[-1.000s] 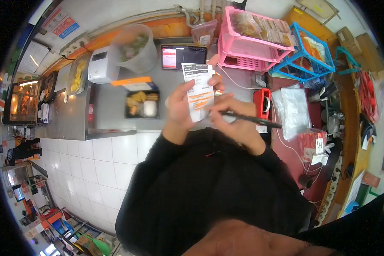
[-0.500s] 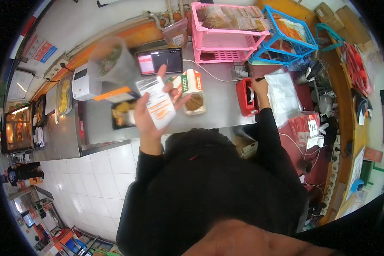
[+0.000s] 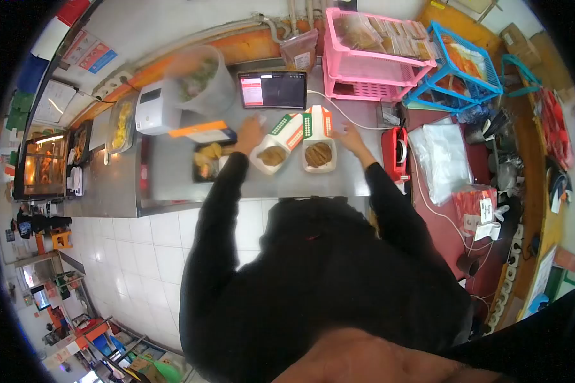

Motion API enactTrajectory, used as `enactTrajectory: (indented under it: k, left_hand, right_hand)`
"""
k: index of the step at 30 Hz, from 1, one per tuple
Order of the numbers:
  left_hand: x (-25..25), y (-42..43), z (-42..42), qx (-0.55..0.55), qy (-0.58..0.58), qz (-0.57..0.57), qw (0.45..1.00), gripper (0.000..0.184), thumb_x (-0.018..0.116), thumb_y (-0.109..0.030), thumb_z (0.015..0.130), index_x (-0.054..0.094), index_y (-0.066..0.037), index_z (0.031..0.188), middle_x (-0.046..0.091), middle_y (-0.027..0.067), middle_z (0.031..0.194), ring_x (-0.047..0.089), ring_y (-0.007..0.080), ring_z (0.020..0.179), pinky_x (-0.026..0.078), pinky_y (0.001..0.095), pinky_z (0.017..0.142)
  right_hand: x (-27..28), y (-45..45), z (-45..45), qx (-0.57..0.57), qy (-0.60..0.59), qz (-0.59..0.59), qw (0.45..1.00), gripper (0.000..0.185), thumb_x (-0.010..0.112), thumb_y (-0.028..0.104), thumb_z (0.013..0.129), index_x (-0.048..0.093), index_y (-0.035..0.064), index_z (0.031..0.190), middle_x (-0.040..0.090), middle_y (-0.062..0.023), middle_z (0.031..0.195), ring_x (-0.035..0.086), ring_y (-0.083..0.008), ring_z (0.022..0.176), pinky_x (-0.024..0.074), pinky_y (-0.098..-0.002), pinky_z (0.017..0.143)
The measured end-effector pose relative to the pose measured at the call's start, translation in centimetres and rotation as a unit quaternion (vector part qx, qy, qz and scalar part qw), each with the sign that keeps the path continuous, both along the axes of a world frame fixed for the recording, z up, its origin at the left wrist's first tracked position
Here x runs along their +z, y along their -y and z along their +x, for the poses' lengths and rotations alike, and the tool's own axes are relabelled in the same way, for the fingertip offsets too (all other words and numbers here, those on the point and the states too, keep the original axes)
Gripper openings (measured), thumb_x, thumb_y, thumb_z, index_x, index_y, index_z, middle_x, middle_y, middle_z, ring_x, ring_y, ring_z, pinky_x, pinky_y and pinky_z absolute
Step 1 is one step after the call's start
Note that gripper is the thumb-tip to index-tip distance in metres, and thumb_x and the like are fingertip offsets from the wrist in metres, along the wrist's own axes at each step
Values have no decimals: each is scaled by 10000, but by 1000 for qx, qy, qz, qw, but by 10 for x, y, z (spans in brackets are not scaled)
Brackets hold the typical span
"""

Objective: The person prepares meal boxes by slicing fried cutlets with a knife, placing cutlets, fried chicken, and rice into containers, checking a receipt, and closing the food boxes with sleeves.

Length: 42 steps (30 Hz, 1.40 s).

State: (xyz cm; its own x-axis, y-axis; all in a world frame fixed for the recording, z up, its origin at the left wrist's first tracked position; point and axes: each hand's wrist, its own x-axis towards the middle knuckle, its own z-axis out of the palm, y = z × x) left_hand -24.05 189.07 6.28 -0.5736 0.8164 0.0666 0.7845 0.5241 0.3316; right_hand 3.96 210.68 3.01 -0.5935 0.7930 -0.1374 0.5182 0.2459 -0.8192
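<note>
Two white cartons with brown food inside stand side by side on the metal counter, their green, orange and white lids raised: a tilted left carton point(image 3: 272, 157) and an upright right carton point(image 3: 319, 156). My left hand point(image 3: 249, 135) is just left of the left carton, near its lid; its fingers are blurred, and a small pale patch shows by them. To the right of the right carton, my right hand point(image 3: 353, 142) has its fingers apart and holds nothing. A black tray of food point(image 3: 207, 159) sits left of my left hand, partly under an orange-edged box point(image 3: 204, 131).
A tablet point(image 3: 273, 89) stands behind the cartons. At the back are a clear tub point(image 3: 201, 86), a white printer point(image 3: 155, 110), a pink rack point(image 3: 364, 60) and a blue rack point(image 3: 457, 70). A red tape dispenser point(image 3: 395, 155) and plastic bags point(image 3: 442, 159) lie right.
The pen and the printed slip are no longer visible. My right hand has left the tape dispenser and moved left towards the cartons. My left hand has come down beside the left carton.
</note>
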Motion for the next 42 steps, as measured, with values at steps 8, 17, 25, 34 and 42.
enactTrajectory:
  k: [8, 17, 25, 34, 42]
  left_hand:
    - [-34, -29, 21, -67, -23, 56, 996, 560, 644, -309, 839, 502, 15, 1273, 548, 219, 1213, 517, 364, 1144, 458, 441, 920]
    - [5, -78, 139, -61, 250, 8, 966, 508, 625, -189, 810, 484, 2, 1259, 634, 241, 934, 629, 398, 866, 505, 454, 755]
    - [-10, -14, 164, -195, 187, 220, 937, 433, 572, -67, 805, 495, -22, 1229, 643, 207, 973, 642, 355, 877, 514, 426, 752]
    - [-73, 17, 203, 127, 710, -3, 692, 370, 508, -302, 945, 585, -29, 1182, 560, 150, 1194, 570, 296, 1086, 510, 410, 887]
    - [-64, 27, 207, 161, 631, 187, 735, 395, 772, -205, 803, 652, 46, 1084, 642, 137, 1088, 634, 199, 951, 568, 301, 752]
  right_hand:
    - [7, 27, -34, -43, 185, 6, 982, 719, 672, 493, 762, 457, -19, 1219, 630, -258, 1061, 623, -415, 985, 500, -457, 851]
    - [33, 26, 27, 78, 241, 109, 961, 330, 495, 215, 883, 493, 1, 1134, 635, -282, 1031, 645, -392, 946, 528, -473, 817]
    - [17, 24, 78, -342, -266, -670, 603, 552, 647, 158, 882, 374, 66, 1352, 565, -220, 1176, 619, -340, 981, 564, -407, 826]
    - [-27, 106, 120, -123, -122, -465, 868, 630, 668, 224, 888, 308, 131, 1396, 550, -128, 1207, 598, -243, 933, 523, -396, 794]
    - [-4, 100, 93, 99, 50, 195, 975, 973, 822, 223, 675, 256, 143, 1462, 384, -233, 1376, 382, -395, 1292, 392, -487, 1018]
